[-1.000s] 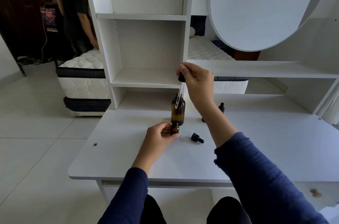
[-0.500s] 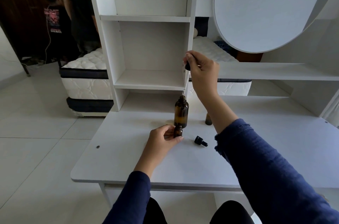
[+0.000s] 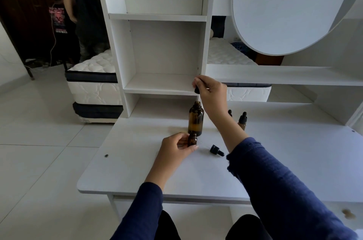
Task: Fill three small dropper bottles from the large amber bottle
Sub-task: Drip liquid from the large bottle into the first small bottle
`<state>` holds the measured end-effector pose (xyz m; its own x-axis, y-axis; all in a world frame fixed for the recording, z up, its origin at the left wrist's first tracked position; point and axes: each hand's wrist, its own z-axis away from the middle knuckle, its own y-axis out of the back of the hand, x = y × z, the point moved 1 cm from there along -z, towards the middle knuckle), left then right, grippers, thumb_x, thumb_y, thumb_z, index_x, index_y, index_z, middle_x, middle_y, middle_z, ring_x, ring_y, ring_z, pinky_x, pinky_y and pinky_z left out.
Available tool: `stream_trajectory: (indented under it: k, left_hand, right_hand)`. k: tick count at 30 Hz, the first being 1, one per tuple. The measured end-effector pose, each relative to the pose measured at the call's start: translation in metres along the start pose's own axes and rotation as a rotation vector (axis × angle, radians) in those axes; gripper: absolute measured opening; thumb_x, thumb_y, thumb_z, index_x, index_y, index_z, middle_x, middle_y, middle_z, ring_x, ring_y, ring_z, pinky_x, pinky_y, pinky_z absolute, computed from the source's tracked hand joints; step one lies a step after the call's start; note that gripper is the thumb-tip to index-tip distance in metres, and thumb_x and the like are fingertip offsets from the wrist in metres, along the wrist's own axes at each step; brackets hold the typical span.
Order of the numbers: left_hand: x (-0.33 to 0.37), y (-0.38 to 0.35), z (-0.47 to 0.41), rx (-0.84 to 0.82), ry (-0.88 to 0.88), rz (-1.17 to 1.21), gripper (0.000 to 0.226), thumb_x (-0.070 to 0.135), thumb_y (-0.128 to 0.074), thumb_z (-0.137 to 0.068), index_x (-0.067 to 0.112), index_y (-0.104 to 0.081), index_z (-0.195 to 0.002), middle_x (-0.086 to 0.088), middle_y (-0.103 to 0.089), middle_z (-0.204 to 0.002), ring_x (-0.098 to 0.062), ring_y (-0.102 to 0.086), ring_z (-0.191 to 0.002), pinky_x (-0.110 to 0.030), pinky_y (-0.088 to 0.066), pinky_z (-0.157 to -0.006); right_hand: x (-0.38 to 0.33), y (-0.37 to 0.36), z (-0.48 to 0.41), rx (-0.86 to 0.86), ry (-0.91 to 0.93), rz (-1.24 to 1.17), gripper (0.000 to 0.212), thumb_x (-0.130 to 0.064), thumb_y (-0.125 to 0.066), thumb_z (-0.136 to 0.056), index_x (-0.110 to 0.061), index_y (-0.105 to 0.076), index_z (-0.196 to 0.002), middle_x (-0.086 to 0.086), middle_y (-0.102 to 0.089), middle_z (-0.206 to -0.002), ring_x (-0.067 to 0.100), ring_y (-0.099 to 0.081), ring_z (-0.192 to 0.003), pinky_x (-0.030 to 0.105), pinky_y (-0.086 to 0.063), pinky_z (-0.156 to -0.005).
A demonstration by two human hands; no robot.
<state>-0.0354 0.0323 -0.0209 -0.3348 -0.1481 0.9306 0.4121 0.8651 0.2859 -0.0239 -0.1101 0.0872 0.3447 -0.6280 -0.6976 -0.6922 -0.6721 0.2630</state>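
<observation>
The large amber bottle (image 3: pixel 196 120) stands uncapped on the white desk (image 3: pixel 275 161). My right hand (image 3: pixel 211 92) pinches a black-bulbed dropper (image 3: pixel 197 92) right above it, the glass tip at the bottle's mouth. Directly in front of the big bottle, my left hand (image 3: pixel 176 149) holds a small open amber bottle (image 3: pixel 192 139) upright on the desk. A loose black dropper cap (image 3: pixel 216 150) lies to its right. Two capped small bottles (image 3: pixel 242 120) stand behind my right forearm, one mostly hidden.
A white shelf unit (image 3: pixel 161 43) rises at the desk's back, with a round mirror panel (image 3: pixel 284 7) to the right. The desk's left edge drops to tiled floor. A mattress and two people are far off at the left.
My right hand lifted the dropper out of the large bottle until its tip cleared the mouth, then lowered it slightly back to the mouth. My left hand stayed on the small bottle.
</observation>
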Motion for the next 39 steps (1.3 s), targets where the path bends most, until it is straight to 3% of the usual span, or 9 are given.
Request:
stream_trajectory:
  k: [3, 7, 17, 28, 32, 34, 39]
  left_hand:
    - [0.001, 0.0, 0.001, -0.005, 0.01, 0.014, 0.024, 0.012, -0.078, -0.074, 0.026, -0.066, -0.089, 0.01, -0.071, -0.085, 0.004, -0.067, -0.079, -0.006, -0.048, -0.075]
    - [0.002, 0.0, 0.001, -0.015, 0.042, 0.049, 0.023, 0.013, -0.077, -0.075, 0.025, -0.067, -0.092, 0.008, -0.072, -0.088, 0.001, -0.068, -0.082, -0.01, -0.05, -0.078]
    - [0.003, 0.001, 0.002, -0.022, 0.05, 0.064, 0.023, 0.013, -0.076, -0.075, 0.026, -0.067, -0.092, 0.007, -0.072, -0.089, 0.0, -0.067, -0.083, -0.011, -0.051, -0.078]
    - [0.003, 0.0, 0.002, -0.02, 0.05, 0.062, 0.023, 0.013, -0.076, -0.076, 0.022, -0.068, -0.095, 0.007, -0.072, -0.089, 0.0, -0.067, -0.083, -0.011, -0.051, -0.079]
    - [0.003, 0.0, 0.002, -0.011, 0.06, 0.079, 0.025, 0.01, -0.075, -0.076, 0.017, -0.068, -0.098, 0.005, -0.072, -0.091, 0.001, -0.067, -0.083, -0.007, -0.049, -0.076]
    - [0.003, 0.0, 0.002, -0.013, 0.057, 0.076, 0.025, 0.01, -0.075, -0.076, 0.017, -0.068, -0.099, 0.004, -0.072, -0.091, 0.001, -0.067, -0.083, -0.006, -0.048, -0.076]
    - [0.002, 0.001, 0.001, -0.012, 0.03, 0.04, 0.025, 0.011, -0.076, -0.075, 0.016, -0.067, -0.098, 0.006, -0.072, -0.09, 0.002, -0.066, -0.082, -0.006, -0.048, -0.075]
  right_hand:
    - [0.008, -0.004, 0.009, -0.029, -0.056, 0.006, 0.021, -0.015, -0.052, -0.093, -0.008, -0.067, -0.08, 0.002, -0.061, -0.068, 0.009, -0.052, -0.059, 0.009, -0.04, -0.056]
    - [0.015, -0.006, 0.016, -0.039, -0.098, 0.023, 0.021, -0.015, -0.052, -0.093, -0.005, -0.068, -0.084, 0.012, -0.065, -0.072, 0.015, -0.054, -0.062, 0.022, -0.045, -0.058]
    - [0.017, -0.008, 0.019, -0.04, -0.122, 0.056, 0.02, -0.015, -0.054, -0.092, -0.005, -0.07, -0.083, 0.007, -0.062, -0.066, 0.008, -0.045, -0.051, 0.007, -0.035, -0.049]
    - [0.018, -0.006, 0.022, -0.035, -0.151, 0.042, 0.022, -0.018, -0.055, -0.092, -0.006, -0.07, -0.081, 0.015, -0.065, -0.067, 0.012, -0.044, -0.051, 0.009, -0.035, -0.047]
    - [0.018, -0.007, 0.02, -0.033, -0.136, 0.086, 0.021, -0.018, -0.055, -0.092, -0.008, -0.07, -0.082, 0.01, -0.063, -0.065, 0.013, -0.046, -0.052, 0.008, -0.035, -0.048]
    - [0.018, -0.007, 0.019, -0.034, -0.131, 0.099, 0.019, -0.019, -0.055, -0.091, -0.008, -0.07, -0.087, 0.01, -0.067, -0.069, 0.016, -0.052, -0.057, 0.012, -0.041, -0.052]
    - [0.012, -0.005, 0.015, -0.028, -0.12, 0.052, 0.016, -0.019, -0.058, -0.091, -0.009, -0.07, -0.093, 0.014, -0.07, -0.078, 0.028, -0.065, -0.073, 0.039, -0.056, -0.071]
